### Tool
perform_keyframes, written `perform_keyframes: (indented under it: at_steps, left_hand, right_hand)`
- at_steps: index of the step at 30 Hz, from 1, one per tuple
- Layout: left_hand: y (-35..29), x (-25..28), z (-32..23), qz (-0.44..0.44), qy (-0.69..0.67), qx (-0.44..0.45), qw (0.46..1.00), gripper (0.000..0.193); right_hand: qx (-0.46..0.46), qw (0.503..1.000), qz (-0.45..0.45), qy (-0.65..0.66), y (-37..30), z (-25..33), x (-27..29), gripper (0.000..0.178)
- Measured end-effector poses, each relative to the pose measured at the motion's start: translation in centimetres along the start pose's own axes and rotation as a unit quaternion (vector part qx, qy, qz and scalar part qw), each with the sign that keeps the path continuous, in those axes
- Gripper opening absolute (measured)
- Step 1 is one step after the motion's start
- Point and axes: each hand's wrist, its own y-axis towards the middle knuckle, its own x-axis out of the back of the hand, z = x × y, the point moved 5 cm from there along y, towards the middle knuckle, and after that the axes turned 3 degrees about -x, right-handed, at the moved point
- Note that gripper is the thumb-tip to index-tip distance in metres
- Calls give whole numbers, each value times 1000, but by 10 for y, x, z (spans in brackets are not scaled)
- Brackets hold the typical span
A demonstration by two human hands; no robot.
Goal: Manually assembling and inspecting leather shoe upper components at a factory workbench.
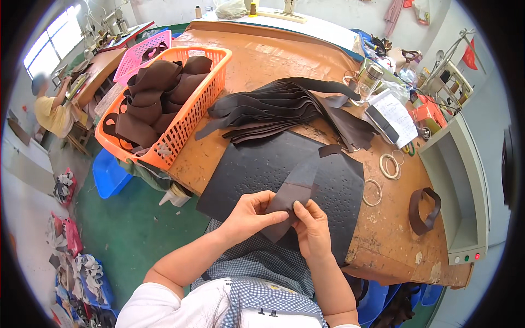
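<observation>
Worktable (251,57): a worn brown surface spreads across the scene, most scuffed toward its near right edge.
Black mat (240,169): a dark, pitted sheet on the near part of the table, directly in front of the person.
Orange basket (175,140): a perforated tub at the table's left, heaped with dark brown bands.
Strip pile (273,109): long dark strips, fanned together just beyond the mat.
Brown loop (418,225): one curled band, alone at the right.
Held strip (291,195): dark brown, between both hands at the mat's near middle; whether the greyer length beyond belongs to it, I cannot tell.
Possible trouble: the held strip could crease or twist askew if the two pinches pull unevenly.
Left hand (249,218): thumb on top, forefinger behind, closed to the material's thickness on the strip's left side.
Right hand (313,227): thumb and forefinger pinched close on its right edge; the other fingers curl under, partly hidden.
</observation>
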Motion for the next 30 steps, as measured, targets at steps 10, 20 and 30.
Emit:
perform_keyframes:
  at_steps: [10, 20, 30]
  left_hand:
    - [-1, -1, 7, 14, -43, -9, 999, 35]
    - [-5, 1, 3, 13, -24, -42, 999, 27]
    - [-9, 2, 4, -45, 95, -54, 993, 25]
  right_hand:
    - [133, 988, 1, -77, 4, 8, 0, 6]
    - [75, 997, -3, -9, 6, 4, -10, 9]
    - [103, 994, -7, -39, 9, 0, -7, 5]
